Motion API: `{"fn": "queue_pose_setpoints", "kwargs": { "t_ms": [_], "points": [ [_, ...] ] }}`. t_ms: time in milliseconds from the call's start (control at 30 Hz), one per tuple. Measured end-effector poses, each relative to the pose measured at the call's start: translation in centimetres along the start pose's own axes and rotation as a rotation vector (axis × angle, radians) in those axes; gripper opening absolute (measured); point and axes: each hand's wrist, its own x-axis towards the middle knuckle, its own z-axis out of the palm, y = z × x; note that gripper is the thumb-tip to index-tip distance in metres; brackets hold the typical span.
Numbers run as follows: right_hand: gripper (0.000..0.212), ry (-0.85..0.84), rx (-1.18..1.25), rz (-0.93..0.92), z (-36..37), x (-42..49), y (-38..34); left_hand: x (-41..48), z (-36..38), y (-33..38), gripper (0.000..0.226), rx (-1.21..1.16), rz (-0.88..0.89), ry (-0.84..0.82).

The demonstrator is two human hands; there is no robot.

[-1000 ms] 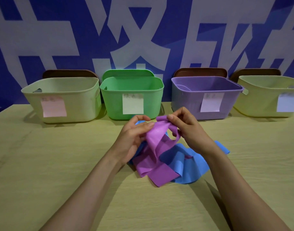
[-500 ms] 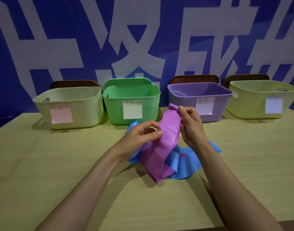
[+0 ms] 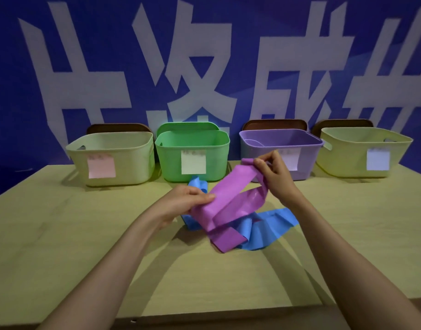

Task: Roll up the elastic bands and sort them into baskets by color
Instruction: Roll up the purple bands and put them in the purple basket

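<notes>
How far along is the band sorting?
Done: nothing visible; no rolled band shows in the purple basket. In hand: left hand and right hand hold the purple band, unrolled. Left: rolling it, binning it, then the blue band lying loose on the table.

My right hand (image 3: 275,177) pinches the purple band's (image 3: 228,206) top end; my left hand (image 3: 185,203) grips it lower down. Its tail trails over the blue band (image 3: 271,225) on the table (image 3: 61,234). Four baskets behind: beige (image 3: 133,160), green (image 3: 169,160), purple (image 3: 307,160), yellow (image 3: 343,153).
</notes>
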Motion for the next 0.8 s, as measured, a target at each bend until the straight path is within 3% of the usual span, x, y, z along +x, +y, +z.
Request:
{"fn": "queue_pose_setpoints", "kwargs": {
  "t_ms": [133, 267, 333, 433, 633, 700, 800],
  "points": [
    [0.015, 0.028, 0.033, 0.025, 0.1, 0.4, 0.1, -0.7, 0.9, 0.0, 0.016, -0.135, 0.054, 0.003],
    [0.014, 0.054, 0.067, -0.018, 0.0, 0.8, -0.4, -1.9, 1.5, -0.8, 0.034, 0.043, 0.074, -0.147],
    [0.014, 0.102, 0.11, -0.016, 0.1, 0.9, -0.9, -2.3, 1.5, -1.2, 0.039, 0.008, 0.087, -0.152],
    [0.015, 0.188, 0.185, -0.005, -0.4, 1.2, -2.0, -2.7, 2.0, -1.6, 0.016, 0.009, 0.117, -0.121],
    [0.014, 0.262, 0.157, 0.031, -1.2, 1.2, -2.8, -3.9, 3.0, -2.1, 0.017, 0.071, 0.159, 0.352],
    [0.013, 0.26, 0.188, 0.047, -0.9, 0.8, -3.2, -4.6, 3.6, -1.8, 0.021, 0.046, 0.148, 0.321],
    [0.011, 0.118, 0.268, 0.066, -0.2, -0.1, -4.0, -6.4, 4.7, -1.7, 0.02, 0.043, 0.122, 0.157]
  ]
}}
